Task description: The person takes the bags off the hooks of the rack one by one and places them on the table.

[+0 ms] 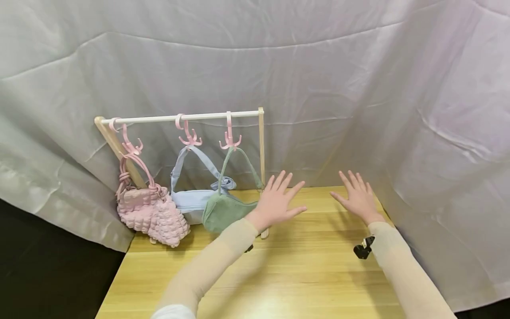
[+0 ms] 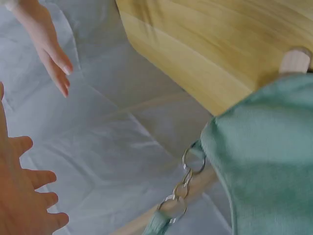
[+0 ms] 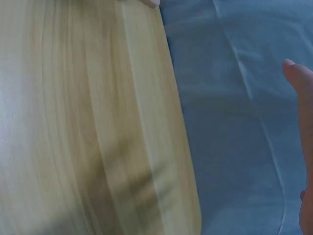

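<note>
Both hands are held out above the wooden table with fingers spread and nothing in them. In the head view the left hand [image 1: 276, 202] is just right of the green bag [image 1: 225, 212], partly covering its right end. The right hand [image 1: 359, 199] is near the table's back right corner. The green bag hangs by its strap from a pink hook [image 1: 229, 137]; its metal ring chain [image 2: 182, 188] shows in the left wrist view. Left of it hang a light blue bag [image 1: 191, 199], partly hidden behind the green one, and a pink ruffled bag [image 1: 153, 212].
A small rack with a white rail [image 1: 151, 119] and wooden legs [image 1: 261, 146] stands at the table's back left. Grey curtains [image 1: 311, 88] surround the back and sides. The wooden table [image 1: 311, 266] ends at a back edge near the right hand.
</note>
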The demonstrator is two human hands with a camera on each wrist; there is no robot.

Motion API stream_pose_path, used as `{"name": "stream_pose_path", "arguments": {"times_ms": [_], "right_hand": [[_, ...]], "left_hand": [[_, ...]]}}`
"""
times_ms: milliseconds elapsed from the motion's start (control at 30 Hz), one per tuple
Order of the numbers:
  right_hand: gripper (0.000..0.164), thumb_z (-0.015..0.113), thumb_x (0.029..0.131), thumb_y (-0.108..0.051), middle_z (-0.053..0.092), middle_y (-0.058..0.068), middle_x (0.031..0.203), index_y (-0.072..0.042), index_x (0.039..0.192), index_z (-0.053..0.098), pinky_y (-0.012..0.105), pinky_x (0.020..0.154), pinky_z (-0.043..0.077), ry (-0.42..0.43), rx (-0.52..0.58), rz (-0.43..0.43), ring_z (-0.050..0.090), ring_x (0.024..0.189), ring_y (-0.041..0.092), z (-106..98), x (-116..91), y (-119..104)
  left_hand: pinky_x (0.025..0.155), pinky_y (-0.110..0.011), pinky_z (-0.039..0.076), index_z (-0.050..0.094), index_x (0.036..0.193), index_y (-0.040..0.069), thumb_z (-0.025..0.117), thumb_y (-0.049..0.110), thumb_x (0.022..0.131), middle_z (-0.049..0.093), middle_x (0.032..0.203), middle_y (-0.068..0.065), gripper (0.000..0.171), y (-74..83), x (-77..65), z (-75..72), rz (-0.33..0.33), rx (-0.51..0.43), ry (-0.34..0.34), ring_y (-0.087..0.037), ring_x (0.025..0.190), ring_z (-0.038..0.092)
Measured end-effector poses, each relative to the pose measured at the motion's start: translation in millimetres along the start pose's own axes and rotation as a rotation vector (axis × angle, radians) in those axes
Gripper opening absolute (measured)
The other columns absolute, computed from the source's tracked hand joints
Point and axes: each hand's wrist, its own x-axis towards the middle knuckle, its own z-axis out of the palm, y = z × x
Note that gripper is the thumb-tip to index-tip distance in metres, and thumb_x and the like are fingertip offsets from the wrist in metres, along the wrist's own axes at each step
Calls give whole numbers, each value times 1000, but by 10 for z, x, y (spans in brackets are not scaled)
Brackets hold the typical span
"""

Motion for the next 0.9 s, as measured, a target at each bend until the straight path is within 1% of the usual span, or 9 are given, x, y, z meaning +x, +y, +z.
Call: {"name": "stream_pose_path", "arguments": {"times_ms": [67, 133, 233, 333, 500, 700, 733, 800, 900], "right_hand": [[85, 53, 93, -57, 12, 21, 162, -27, 158, 6, 70, 114, 1, 16, -5, -15, 8, 149, 45, -2, 21, -41], [85, 53, 93, -57, 20, 22, 160, -27, 158, 7, 71, 113, 9, 42, -13, -35, 17, 146, 46, -8, 37, -89], [81, 55, 93, -55, 34, 23, 154, -26, 157, 15, 72, 108, 21, 98, 1, -71, 31, 139, 47, -23, 58, -168], [77, 58, 93, -51, 44, 22, 147, -24, 156, 23, 69, 101, 31, 158, 29, -110, 42, 132, 46, -61, 84, -263], [70, 62, 93, -43, 53, 20, 140, -20, 152, 34, 65, 96, 38, 231, 68, -199, 50, 125, 41, -162, 152, -457], [65, 69, 90, -33, 59, 18, 132, -14, 147, 42, 62, 91, 45, 331, 108, -325, 56, 118, 38, -298, 239, -709], [65, 70, 89, -31, 60, 18, 131, -14, 146, 43, 61, 91, 45, 345, 121, -343, 57, 117, 37, -324, 257, -755], [65, 71, 89, -28, 60, 17, 130, -14, 146, 44, 60, 92, 46, 362, 144, -374, 56, 118, 36, -382, 297, -845], [65, 72, 88, -25, 61, 17, 127, -13, 145, 44, 58, 94, 46, 384, 172, -412, 56, 118, 34, -459, 370, -966]], "left_hand": [[124, -49, 8, 15, 155, 38, 27, 75, 92, 18, 164, -7, 74, -46, -78, -59, 15, 11, 32, -28, 153, 5], [123, -50, 11, 20, 155, 36, 30, 74, 92, 24, 162, -7, 73, -104, -158, -118, 33, 29, 73, -28, 153, 11], [122, -51, 18, 30, 152, 33, 36, 70, 93, 35, 157, -6, 70, -202, -277, -214, 62, 55, 152, -28, 149, 23], [120, -51, 22, 38, 149, 30, 42, 67, 93, 42, 153, -6, 68, -305, -392, -329, 88, 63, 222, -28, 146, 31], [118, -52, 26, 46, 144, 26, 51, 63, 90, 49, 146, -6, 66, -503, -572, -508, 99, 75, 317, -29, 139, 41], [114, -53, 32, 51, 140, 21, 58, 59, 87, 58, 135, -6, 65, -765, -783, -715, 105, 116, 398, -30, 129, 50], [113, -53, 33, 52, 139, 21, 56, 59, 88, 59, 133, -7, 64, -808, -817, -749, 104, 125, 414, -30, 128, 51], [111, -53, 36, 55, 136, 19, 45, 61, 93, 62, 129, -7, 61, -893, -875, -811, 110, 143, 460, -30, 124, 53], [105, -51, 41, 59, 132, 17, 28, 64, 98, 66, 122, -7, 66, -1007, -947, -910, 121, 160, 532, -30, 117, 57]]}}
